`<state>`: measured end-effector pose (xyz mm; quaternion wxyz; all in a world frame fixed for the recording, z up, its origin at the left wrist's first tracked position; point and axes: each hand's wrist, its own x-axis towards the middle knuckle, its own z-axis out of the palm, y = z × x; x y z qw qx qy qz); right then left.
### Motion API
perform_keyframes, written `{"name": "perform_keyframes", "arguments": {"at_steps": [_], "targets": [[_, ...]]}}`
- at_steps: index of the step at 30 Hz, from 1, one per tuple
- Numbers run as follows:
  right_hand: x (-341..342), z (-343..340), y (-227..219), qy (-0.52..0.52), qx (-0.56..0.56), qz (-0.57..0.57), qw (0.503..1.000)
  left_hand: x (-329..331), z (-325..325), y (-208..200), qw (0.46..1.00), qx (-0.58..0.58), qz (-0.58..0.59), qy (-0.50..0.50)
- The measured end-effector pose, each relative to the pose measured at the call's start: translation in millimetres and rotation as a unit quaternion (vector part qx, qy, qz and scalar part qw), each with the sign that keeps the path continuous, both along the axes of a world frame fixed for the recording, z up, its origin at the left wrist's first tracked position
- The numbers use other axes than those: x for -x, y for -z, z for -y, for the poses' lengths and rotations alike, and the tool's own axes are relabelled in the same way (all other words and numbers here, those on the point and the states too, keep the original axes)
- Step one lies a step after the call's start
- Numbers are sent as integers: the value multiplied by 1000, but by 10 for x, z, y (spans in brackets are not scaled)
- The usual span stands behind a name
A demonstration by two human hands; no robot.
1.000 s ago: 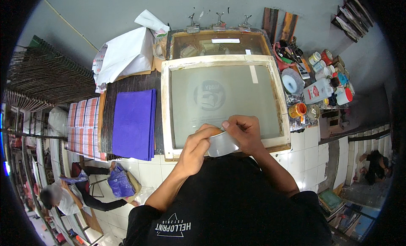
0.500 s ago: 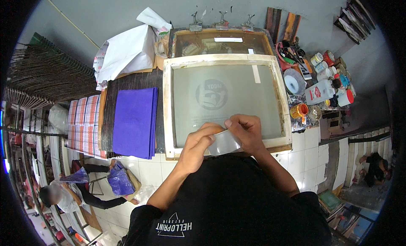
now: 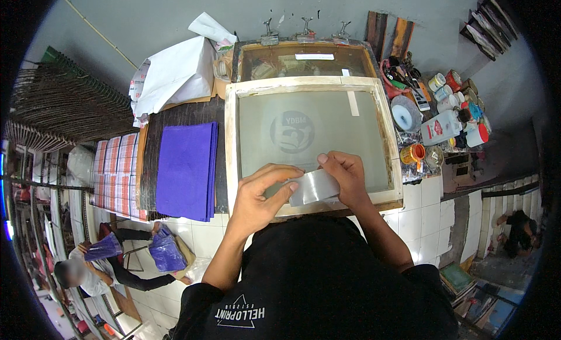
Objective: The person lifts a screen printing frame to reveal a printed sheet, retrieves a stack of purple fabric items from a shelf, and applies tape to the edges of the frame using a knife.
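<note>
My right hand (image 3: pixel 349 175) grips a roll of shiny grey tape (image 3: pixel 315 188) over the near part of a screen-printing frame (image 3: pixel 232 147). At the roll's left side my left hand (image 3: pixel 260 192) is closed, thumb and forefinger pinching the tape at its edge. The frame has a pale wooden rim and a grey-green mesh (image 3: pixel 345 135) bearing a round dark design. A short white tape strip (image 3: pixel 353 104) sticks to the mesh near its upper right. My fingers cover part of the roll, and its far side is hidden.
A second frame (image 3: pixel 245 60) lies behind, below clamps (image 3: pixel 307 31). Purple folded fabric pieces (image 3: pixel 184 170) are stacked at left, by a white paper bundle (image 3: pixel 181 68). Jars and a bottle (image 3: pixel 441 128) crowd the right. A seated person (image 3: pixel 93 273) handles purple pieces at lower left.
My hands have shifted slightly; the left has moved to the left and its fingers have opened out along the tape. The roll has risen a little and tilted, showing more of its band.
</note>
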<state>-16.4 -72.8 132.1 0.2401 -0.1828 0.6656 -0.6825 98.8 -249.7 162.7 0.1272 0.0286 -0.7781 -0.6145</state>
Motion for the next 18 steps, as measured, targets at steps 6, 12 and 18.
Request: {"name": "perform_keyframes", "arguments": {"at_steps": [6, 12, 18], "targets": [[-19, -5, -37, -7, 20, 46, 999, 10, 21, -115, 994, 105, -30, 12], [-11, -16, -11, -10, 19, 67, 998, 57, -8, -43, 941, 296, -160, 22], [-7, 15, 7, -4, -7, 61, 998, 51, 80, 148, 930, 318, -174, 65]]}}
